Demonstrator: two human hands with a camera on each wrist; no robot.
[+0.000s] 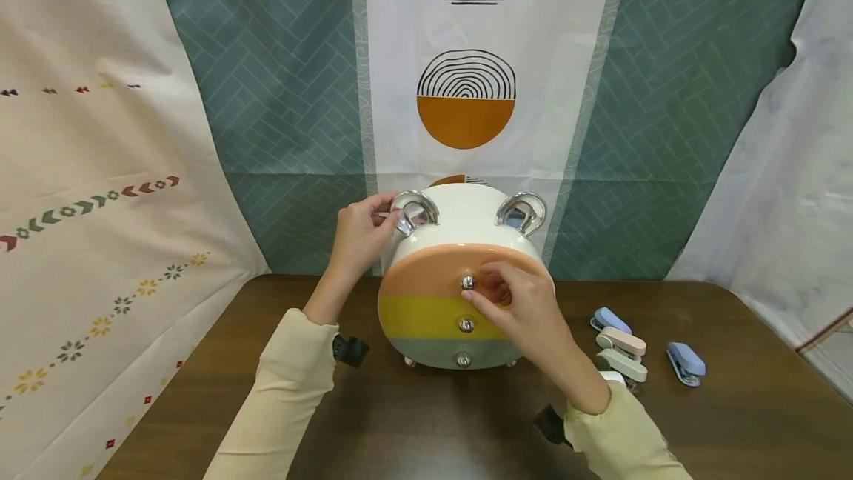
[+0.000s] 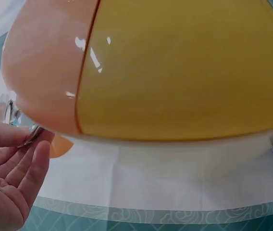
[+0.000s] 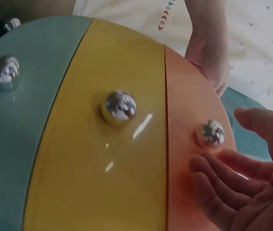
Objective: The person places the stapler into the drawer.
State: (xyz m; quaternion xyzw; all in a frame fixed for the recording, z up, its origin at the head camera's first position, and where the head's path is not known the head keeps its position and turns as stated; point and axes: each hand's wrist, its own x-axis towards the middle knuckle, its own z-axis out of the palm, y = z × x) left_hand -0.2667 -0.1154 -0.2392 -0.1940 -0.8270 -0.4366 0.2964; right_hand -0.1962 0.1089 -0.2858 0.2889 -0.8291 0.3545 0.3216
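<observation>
A rounded white drawer box (image 1: 466, 217) stands on the table, its front striped orange, yellow and grey-green. Each stripe bears a silver knob. With thumb and fingers, my left hand (image 1: 362, 234) pinches the silver ear (image 1: 415, 212) at the box's upper left; the left wrist view shows this left hand (image 2: 14, 173) at the orange end. My right hand (image 1: 523, 306) is at the top knob (image 1: 468, 282). In the right wrist view, the thumb and fingers of that right hand (image 3: 252, 173) spread around the orange drawer's knob (image 3: 212, 133), apart from it.
Right of the box lie a blue stapler (image 1: 610, 320), a pink stapler (image 1: 621, 343) and a pale green stapler (image 1: 623, 365), partly behind my right forearm. Another blue stapler (image 1: 686, 364) lies farther right. Patterned cloth (image 1: 300, 95) hangs behind the brown table (image 1: 426, 421).
</observation>
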